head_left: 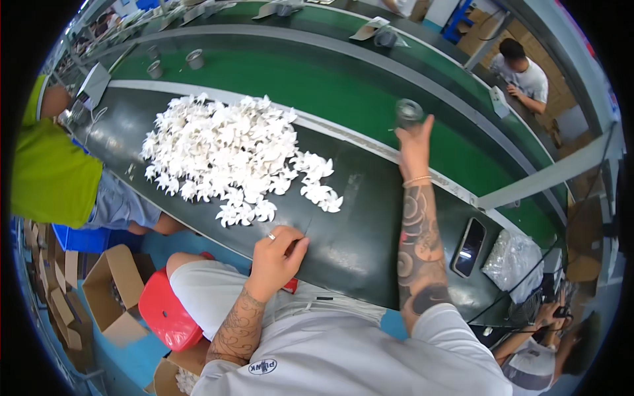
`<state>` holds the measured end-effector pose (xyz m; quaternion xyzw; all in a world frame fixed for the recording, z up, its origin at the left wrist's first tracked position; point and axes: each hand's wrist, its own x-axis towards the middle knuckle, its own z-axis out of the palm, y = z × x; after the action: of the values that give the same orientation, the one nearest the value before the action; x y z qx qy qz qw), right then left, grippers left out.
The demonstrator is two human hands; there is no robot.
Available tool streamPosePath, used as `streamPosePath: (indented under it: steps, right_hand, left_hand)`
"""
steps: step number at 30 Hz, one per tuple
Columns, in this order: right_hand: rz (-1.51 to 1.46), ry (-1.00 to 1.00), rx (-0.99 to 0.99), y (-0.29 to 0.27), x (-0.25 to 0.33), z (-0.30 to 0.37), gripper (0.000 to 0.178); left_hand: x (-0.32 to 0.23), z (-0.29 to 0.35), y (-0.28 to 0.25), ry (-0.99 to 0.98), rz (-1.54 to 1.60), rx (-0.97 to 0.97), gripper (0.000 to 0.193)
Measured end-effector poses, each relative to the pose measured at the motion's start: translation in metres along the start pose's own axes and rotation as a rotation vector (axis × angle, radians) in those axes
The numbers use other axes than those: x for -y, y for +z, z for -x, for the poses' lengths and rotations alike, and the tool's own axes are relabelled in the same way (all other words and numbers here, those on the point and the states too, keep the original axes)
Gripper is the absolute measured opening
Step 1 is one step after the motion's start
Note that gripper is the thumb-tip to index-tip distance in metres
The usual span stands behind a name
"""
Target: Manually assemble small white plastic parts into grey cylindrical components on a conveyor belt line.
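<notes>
My right hand (416, 150) reaches out over the green conveyor belt (317, 82). Its fingers grip a grey round cup-shaped part (409, 112), slightly blurred. Close to the near edge of the dark worktable (370, 244), my left hand (277, 261) is curled, with thumb and forefinger bent toward each other. Whatever it may hold is hidden or too small to make out. A large heap of white star- or fan-shaped plastic pieces (221, 148) covers the table beyond the left hand. A few white pieces (318, 179) lie just off the heap's right side.
Several grey cups, including one cup (195, 59), stand on the belt's far left. To my right lie a phone (469, 247) and a clear plastic bag (514, 264). A person in a green shirt (53, 165) sits at left; a red stool (170, 310) and cardboard box (113, 294) are below.
</notes>
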<state>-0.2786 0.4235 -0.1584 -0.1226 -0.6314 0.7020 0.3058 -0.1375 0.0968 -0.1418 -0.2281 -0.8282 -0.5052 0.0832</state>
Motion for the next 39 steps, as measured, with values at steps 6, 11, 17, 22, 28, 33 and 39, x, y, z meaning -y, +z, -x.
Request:
streamPosePath:
  steps: [6, 11, 17, 22, 28, 33, 39]
  right_hand:
    - [0.716, -0.315, -0.228, -0.065, 0.000, -0.017, 0.072]
    - [0.968, -0.422, -0.174, -0.143, 0.049, -0.040, 0.052]
    - [1.093, -0.302, 0.131, -0.085, 0.057, -0.020, 0.050]
    - [1.062, -0.250, 0.216, -0.036, 0.000, -0.054, 0.051]
    - [0.977, -0.386, 0.432, 0.102, -0.043, -0.109, 0.057]
    - [0.922, -0.527, 0.514, 0.231, -0.062, -0.152, 0.065]
    - [1.055, -0.646, 0.613, 0.332, -0.092, -0.205, 0.057]
  left_hand:
    - [-0.001, 0.006, 0.003, -0.036, 0.000, 0.039, 0.009]
    - [-0.010, -0.008, 0.021, 0.133, -0.111, 0.017, 0.019]
    - [-0.021, -0.022, 0.033, 0.214, -0.347, 0.124, 0.043]
    - [-0.021, -0.032, 0.043, 0.132, -0.494, 0.135, 0.046]
    - [-0.012, -0.029, 0.043, 0.108, -0.443, 0.110, 0.032]
    - [-0.011, -0.031, 0.039, -0.016, -0.319, 0.143, 0.034]
    - [-0.012, -0.036, 0.034, -0.027, -0.230, 0.252, 0.045]
